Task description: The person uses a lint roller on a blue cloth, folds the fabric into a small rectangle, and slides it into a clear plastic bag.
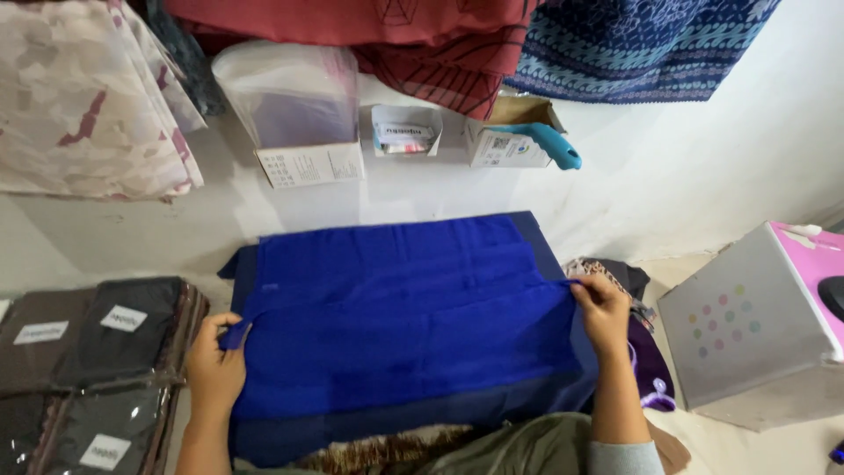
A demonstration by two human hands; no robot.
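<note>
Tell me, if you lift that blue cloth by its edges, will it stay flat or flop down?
The blue cloth would probably flop: it lies in soft folded layers. It seems light, since the left hand and right hand pinch its edges with fingertips alone. It looks unlikely to roll.

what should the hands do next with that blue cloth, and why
Probably bring both pinched edges inward toward the middle. The left hand grips the left edge of the blue cloth and the right hand grips the right edge, so both sides are already held. The cloth lies flat and spread on a darker blue board, with its sides reaching that board's edges.
</note>
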